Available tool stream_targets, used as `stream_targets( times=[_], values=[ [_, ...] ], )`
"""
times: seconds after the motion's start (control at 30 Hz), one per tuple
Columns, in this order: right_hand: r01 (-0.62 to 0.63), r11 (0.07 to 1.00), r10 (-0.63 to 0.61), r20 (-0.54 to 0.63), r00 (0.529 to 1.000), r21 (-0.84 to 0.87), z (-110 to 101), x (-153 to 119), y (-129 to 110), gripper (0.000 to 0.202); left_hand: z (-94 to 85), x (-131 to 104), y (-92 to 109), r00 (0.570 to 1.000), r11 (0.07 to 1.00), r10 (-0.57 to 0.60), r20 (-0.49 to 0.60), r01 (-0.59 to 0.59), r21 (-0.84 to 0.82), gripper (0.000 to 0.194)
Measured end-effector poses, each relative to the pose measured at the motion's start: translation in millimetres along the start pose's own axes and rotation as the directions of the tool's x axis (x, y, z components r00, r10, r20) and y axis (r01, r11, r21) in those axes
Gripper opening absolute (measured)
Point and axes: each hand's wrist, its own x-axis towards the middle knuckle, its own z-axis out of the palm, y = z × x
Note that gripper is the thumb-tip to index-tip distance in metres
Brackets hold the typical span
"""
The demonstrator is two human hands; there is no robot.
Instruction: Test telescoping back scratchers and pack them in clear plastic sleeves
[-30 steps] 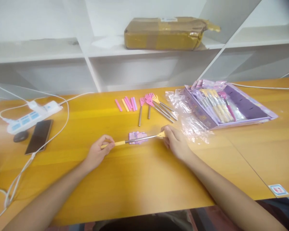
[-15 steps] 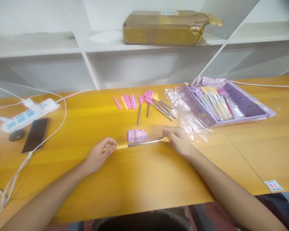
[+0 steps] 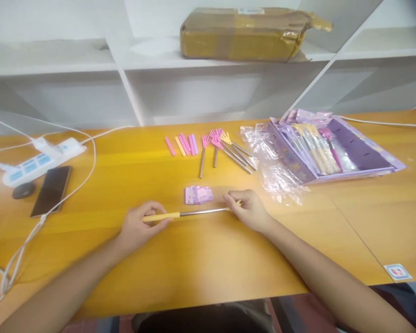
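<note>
A telescopic back scratcher (image 3: 203, 212) with a yellow handle and a metal rod lies level between my two hands. Around its yellow handle, my left hand (image 3: 140, 224) is closed with thumb and fingers. My right hand (image 3: 247, 210) pinches its yellow claw end, which the fingers partly hide. Just beyond the rod rests a small stack of purple-pink cards (image 3: 198, 195). Farther back lie several pink and yellow claw heads on metal rods (image 3: 225, 150), and left of them several loose pink, yellow and purple handle sleeves (image 3: 182, 144).
A purple display box (image 3: 360, 138) with several bagged back scratchers stands at the right, beside crumpled clear plastic bags (image 3: 280, 180). On the left are a power strip (image 3: 43, 162), a phone (image 3: 51, 190), a mouse (image 3: 23, 190) and white cables. A taped parcel (image 3: 246, 37) sits on the shelf.
My right hand has moved slightly left and down with the claw end. My left hand has shifted left along the handle, its fingers now more apart and more of the yellow handle showing.
</note>
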Motion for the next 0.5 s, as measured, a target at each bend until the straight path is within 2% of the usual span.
stream_targets(
  times=[0.23, 0.5],
  values=[
    [-0.052, 0.998, 0.053, -0.040, 0.998, 0.023, 7.2, -5.9, -6.1, 0.059, 1.6, -2.1, -0.8, 1.000, 1.000, 0.020, -0.013, -0.020, 0.017, 0.026],
    [-0.084, 0.996, 0.086, -0.066, 0.994, 0.029, 13.7, -12.1, -20.1, 0.060, 5.9, -6.4, 7.8, 0.993, 0.994, 0.105, -0.057, -0.102, 0.050, 0.022]
  ],
)
